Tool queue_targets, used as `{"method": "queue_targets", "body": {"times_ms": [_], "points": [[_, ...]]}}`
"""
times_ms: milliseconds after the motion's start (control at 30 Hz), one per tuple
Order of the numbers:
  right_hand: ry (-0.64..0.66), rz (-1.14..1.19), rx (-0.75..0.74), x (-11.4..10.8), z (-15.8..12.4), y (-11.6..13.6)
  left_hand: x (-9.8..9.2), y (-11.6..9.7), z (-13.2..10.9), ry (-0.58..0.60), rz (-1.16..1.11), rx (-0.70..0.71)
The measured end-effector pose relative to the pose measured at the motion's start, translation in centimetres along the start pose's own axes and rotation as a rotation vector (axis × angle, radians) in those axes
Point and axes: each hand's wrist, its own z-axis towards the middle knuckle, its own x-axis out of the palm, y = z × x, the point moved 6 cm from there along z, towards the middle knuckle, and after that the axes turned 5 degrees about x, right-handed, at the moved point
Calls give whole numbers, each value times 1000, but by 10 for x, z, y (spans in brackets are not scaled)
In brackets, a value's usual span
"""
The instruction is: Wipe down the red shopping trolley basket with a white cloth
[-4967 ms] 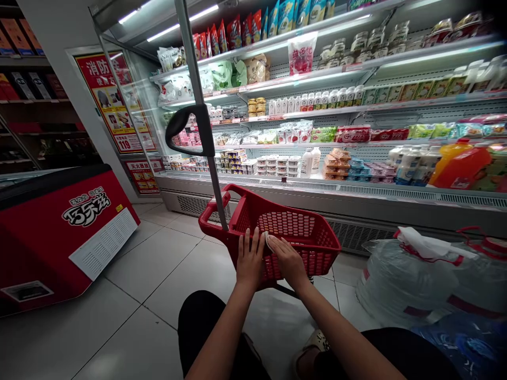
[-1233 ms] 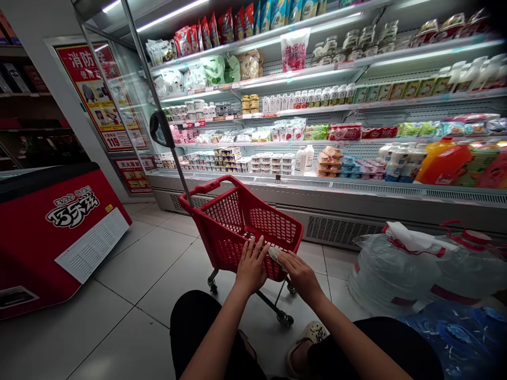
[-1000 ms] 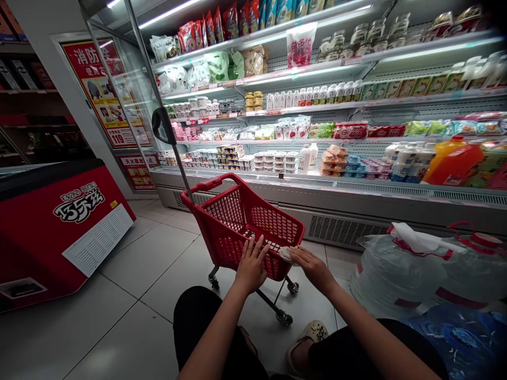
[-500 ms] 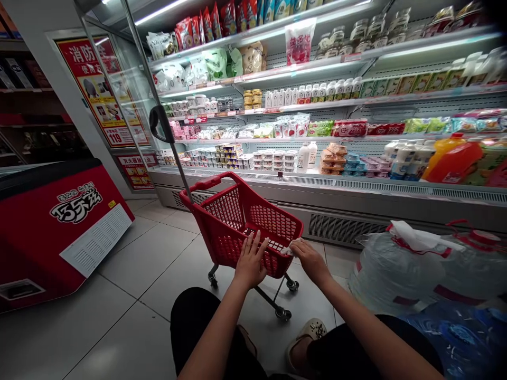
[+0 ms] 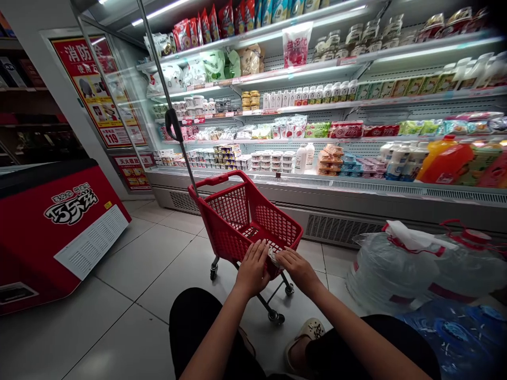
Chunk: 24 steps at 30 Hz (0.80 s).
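A small red plastic shopping cart point(image 5: 227, 237) on a wheeled grey frame stands in front of my knees. My left hand point(image 5: 252, 270) lies over the near rim of its basket, fingers side by side and bent over the edge, gripping it. Close beside it, my right hand point(image 5: 298, 270) presses a crumpled white wipe point(image 5: 273, 257) onto the same rim near the front corner. Part of the wipe is covered by the fingers. No goods show inside the visible part of the basket.
Behind the cart runs a lit refrigerated shelf point(image 5: 277, 179) of dairy goods and drinks. A red chest freezer point(image 5: 79, 248) stands left. Bagged water bottles point(image 5: 392, 269) and blue-capped bottles point(image 5: 455, 332) sit right. A tall pole point(image 5: 166, 89) rises from the cart.
My right hand has slid left along the rim with the wipe, closer to my left hand. The left fingers have drawn together over the edge. The cart has turned slightly.
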Motion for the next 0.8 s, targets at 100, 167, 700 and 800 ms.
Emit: {"method": "queue_targets", "body": {"times_ms": [100,167,700,800], "points": [[48,24,-25,-5,-1,-29,-7,2,-5,-14,4,-11],[42,5,-13,-8,-3,-55,-11,5,-8,-11,4,-7],[-82,-94,3,16,6,38,-1,18,-13,-38,68,-166],[-76,-100,-57,16,7,30,3,10,-15,-24,79,-100]]}}
